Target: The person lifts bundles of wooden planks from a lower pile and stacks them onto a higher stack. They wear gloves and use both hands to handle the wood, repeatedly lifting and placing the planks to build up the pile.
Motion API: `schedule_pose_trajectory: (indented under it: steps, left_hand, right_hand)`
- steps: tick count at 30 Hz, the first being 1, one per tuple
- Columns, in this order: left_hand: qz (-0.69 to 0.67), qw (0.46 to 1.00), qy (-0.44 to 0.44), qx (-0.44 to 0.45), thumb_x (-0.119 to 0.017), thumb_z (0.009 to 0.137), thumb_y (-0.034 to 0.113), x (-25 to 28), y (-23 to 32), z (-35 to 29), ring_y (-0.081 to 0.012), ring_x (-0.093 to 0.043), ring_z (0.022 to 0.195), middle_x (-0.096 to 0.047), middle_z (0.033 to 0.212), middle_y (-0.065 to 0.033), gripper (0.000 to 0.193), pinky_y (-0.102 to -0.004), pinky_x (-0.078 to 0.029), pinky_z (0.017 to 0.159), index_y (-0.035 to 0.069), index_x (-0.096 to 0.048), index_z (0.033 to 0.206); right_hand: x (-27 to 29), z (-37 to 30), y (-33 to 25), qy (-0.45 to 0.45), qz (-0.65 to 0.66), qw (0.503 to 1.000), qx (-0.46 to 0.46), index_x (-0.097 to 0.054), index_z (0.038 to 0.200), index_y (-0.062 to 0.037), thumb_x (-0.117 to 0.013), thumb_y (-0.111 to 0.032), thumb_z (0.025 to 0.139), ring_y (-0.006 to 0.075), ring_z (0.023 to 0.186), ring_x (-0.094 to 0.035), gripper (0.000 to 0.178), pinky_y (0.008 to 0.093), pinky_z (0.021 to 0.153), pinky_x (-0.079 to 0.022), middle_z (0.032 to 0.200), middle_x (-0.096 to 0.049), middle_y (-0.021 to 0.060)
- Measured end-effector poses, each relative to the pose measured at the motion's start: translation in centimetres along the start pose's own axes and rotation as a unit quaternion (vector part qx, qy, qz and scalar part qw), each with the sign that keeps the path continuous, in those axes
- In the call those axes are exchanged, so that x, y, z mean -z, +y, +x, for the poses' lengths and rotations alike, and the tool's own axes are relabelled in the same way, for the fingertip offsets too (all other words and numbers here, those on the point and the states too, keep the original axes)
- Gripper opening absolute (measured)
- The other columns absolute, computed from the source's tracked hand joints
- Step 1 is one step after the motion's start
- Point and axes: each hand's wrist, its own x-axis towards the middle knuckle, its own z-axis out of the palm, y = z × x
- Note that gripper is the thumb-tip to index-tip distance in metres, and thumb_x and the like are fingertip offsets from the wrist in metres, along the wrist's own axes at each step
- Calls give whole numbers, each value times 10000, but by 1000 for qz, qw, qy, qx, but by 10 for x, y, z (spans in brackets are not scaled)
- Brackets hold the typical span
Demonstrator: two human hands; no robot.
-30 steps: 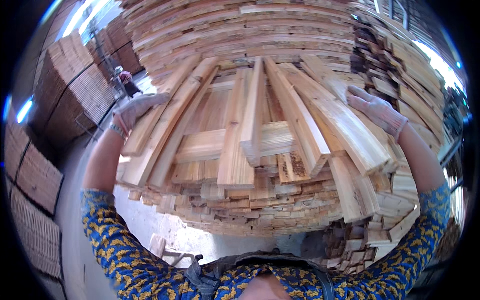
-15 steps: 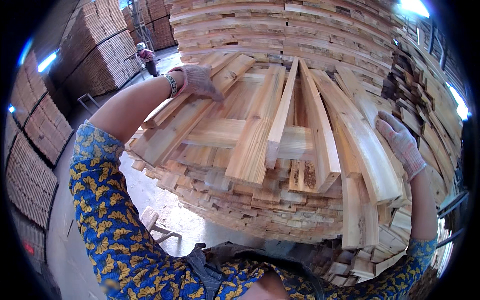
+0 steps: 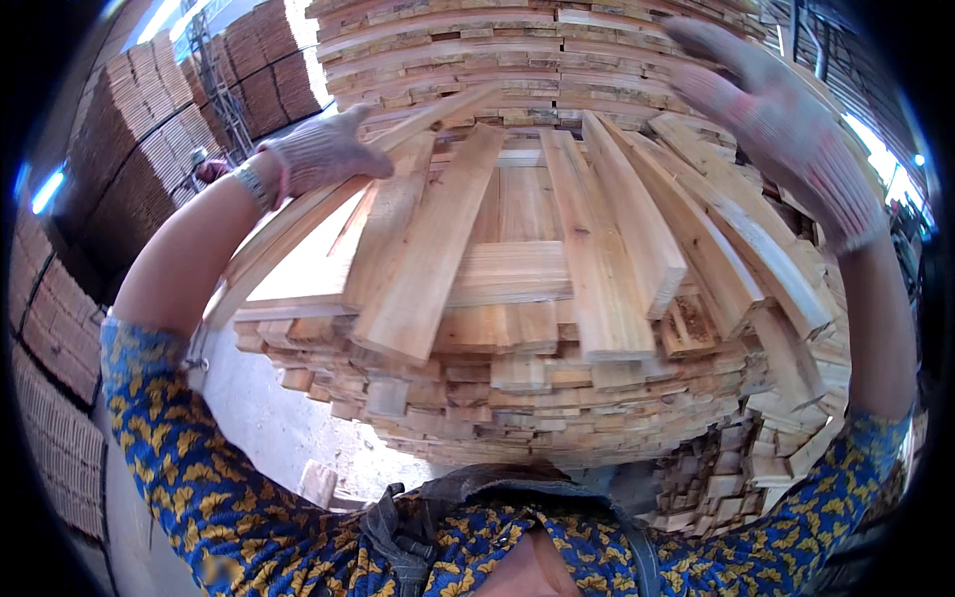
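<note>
My left hand (image 3: pixel 323 154), in a pale knit glove, grips a long wooden board (image 3: pixel 284 239) at the left side of the stack. Its thumb lies over the board, which slants from near left to far right. My right hand (image 3: pixel 781 124), gloved too and slightly blurred, is raised at the far right with fingers stretched apart, holding nothing. Between the hands several loose boards fan out, among them a wide board (image 3: pixel 438 249) and a knotty board (image 3: pixel 597 249). Beneath them a crosswise board (image 3: pixel 507 271) shows. More loose boards (image 3: pixel 736 219) lie below my right hand.
Under the loose boards is a layered wood stack (image 3: pixel 557 398). A taller stack (image 3: pixel 448 50) rises behind it. Bundled wood piles (image 3: pixel 149 119) stand along the left, with another person (image 3: pixel 207 167) near them. Short wood pieces (image 3: pixel 711 473) lie in a heap at the near right.
My left hand has shifted left and now grips the outer board, which has tilted outward. My right hand has left the right-hand boards and risen. Loose boards in the middle are spread differently.
</note>
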Motion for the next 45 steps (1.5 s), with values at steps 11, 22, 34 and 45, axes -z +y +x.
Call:
schedule_pose_trajectory:
  steps: [11, 22, 34, 45]
  left_hand:
    - [-144, 971, -123, 144, -727, 778, 538, -27, -128, -24, -335, -436, 1339, -422, 1445, -300, 1098, -352, -351, 1099, -127, -226, 1493]
    - [-299, 942, -143, 51, -695, 845, 519, -37, -135, -57, -286, -423, 1351, -397, 1498, -211, 896, -357, -348, 1117, -13, -352, 1479]
    - [-409, 897, -116, 126, -669, 920, 404, -55, -150, -39, -97, -663, 913, -707, 1065, -86, 473, -264, -539, 819, 31, -664, 1210]
    - [-460, 869, -51, 175, -722, 892, 325, -41, -190, -38, -139, -689, 743, -692, 952, -102, 358, -298, -585, 656, 20, -654, 1068]
  right_hand:
    - [-259, 91, -113, -253, 132, 941, -179, -409, 1427, 51, -538, -552, 893, 362, 1147, -606, 816, 417, 972, -494, 1361, -530, 243]
    - [-194, 117, -145, -242, 320, 884, -241, -330, 1485, 4, -617, -462, 849, 312, 1052, -643, 839, 399, 939, -505, 1151, -646, 230]
    - [-287, 117, -158, -309, 206, 919, -131, -513, 1308, 39, -689, -415, 852, 318, 980, -659, 667, 386, 869, -524, 1075, -653, 249]
    - [-355, 163, -248, -292, -225, 887, 277, -603, 1177, 34, -730, -114, 808, 275, 915, -718, 418, 453, 626, -573, 1030, -712, 142]
